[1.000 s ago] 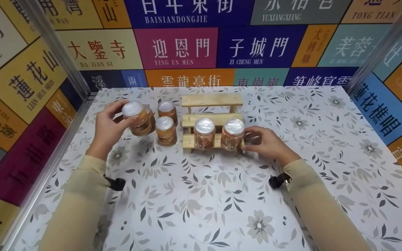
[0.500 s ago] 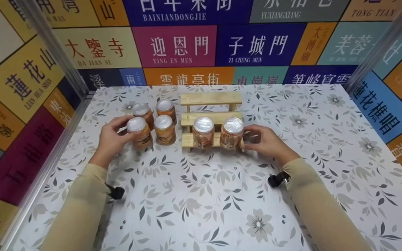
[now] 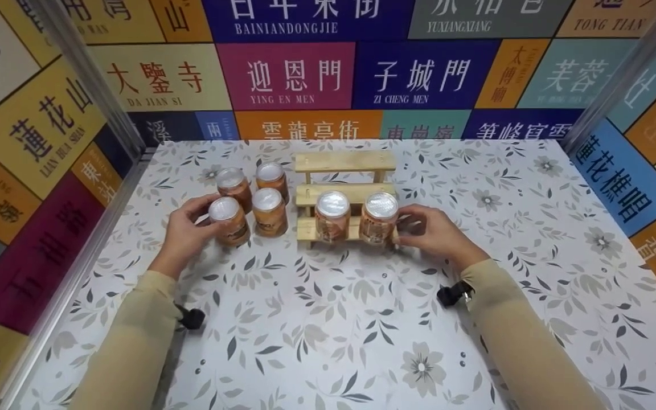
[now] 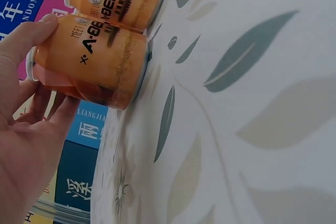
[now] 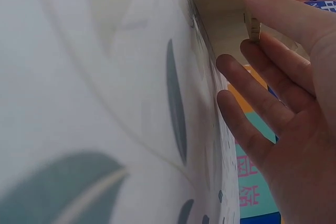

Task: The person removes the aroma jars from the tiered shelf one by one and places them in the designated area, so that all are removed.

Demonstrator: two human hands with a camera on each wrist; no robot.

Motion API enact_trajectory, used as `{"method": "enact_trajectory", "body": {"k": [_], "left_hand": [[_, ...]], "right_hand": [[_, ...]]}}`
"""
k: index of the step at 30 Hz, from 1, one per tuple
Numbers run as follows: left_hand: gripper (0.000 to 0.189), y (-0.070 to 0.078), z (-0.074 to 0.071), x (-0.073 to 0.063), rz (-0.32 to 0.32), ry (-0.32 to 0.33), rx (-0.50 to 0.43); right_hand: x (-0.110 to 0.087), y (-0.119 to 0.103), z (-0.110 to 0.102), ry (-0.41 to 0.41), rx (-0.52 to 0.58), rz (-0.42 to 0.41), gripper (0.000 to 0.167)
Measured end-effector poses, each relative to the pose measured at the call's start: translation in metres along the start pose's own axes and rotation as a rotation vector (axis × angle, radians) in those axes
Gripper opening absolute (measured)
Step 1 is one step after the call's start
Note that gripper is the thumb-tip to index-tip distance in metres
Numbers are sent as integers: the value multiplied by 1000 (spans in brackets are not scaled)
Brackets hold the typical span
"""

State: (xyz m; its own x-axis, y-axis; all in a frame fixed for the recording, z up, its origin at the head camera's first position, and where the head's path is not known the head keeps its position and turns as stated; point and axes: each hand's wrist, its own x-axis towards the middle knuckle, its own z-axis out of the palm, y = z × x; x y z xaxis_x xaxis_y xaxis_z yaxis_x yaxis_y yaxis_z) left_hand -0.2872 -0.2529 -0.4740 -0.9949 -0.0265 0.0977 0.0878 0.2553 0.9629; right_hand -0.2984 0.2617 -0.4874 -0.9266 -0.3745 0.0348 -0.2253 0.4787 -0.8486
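Observation:
In the head view my left hand holds an orange drink can with a silver top, standing on the table. The thumb lies on the near side of the can, as the left wrist view also shows. Another can is close at its right. Two more cans, one behind the held can and one to its right, form a square with them. My right hand pinches the right end of a three-step wooden stand between thumb and fingers. On its lowest step are two cans, left and right.
A white cloth with grey leaves and flowers covers the table. Colourful sign panels rise behind and at both sides. The stand's upper and middle steps bear no cans.
My left hand has brought its can down and toward me, from in front of the back-left can to the table at the front left. The right hand and the stand stay put.

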Motion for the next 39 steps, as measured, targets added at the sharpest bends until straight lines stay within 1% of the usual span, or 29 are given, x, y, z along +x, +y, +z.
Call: {"method": "enact_trajectory", "body": {"k": [5,7,9,13,15,20,22,24,27,30,33,37,39], "left_hand": [[67,2,1,-2,-50,-20,-4],[68,4,1,-2,-56,-32,-2],[70,5,1,-2,-49,-38,4],[75,9,3,0,-9,-38,26],[76,21,6,-2,9,-34,29],[73,38,17,4,89,-12,-28],[71,39,24,9,121,-4,-37],[68,48,33,10,152,-5,-25],[64,60,49,12,200,-34,-21],[63,71,69,14,256,-99,-76],[64,82,90,15,264,-169,-128],[64,94,113,16,265,-232,-128],[65,98,124,16,293,-263,-113]], "right_hand": [[0,1,1,6,3,4,59],[0,0,1,9,7,0,58],[1,1,2,10,13,-9,56],[1,2,2,10,27,-10,58],[1,3,3,9,24,-13,58],[1,2,2,8,-6,-8,57],[1,1,1,6,-10,-1,58],[1,2,1,3,-8,6,59],[1,2,1,1,-6,11,60],[1,2,1,4,1,15,60],[1,1,0,6,9,19,59],[0,1,1,8,7,12,59],[0,0,2,11,10,9,59]]}}
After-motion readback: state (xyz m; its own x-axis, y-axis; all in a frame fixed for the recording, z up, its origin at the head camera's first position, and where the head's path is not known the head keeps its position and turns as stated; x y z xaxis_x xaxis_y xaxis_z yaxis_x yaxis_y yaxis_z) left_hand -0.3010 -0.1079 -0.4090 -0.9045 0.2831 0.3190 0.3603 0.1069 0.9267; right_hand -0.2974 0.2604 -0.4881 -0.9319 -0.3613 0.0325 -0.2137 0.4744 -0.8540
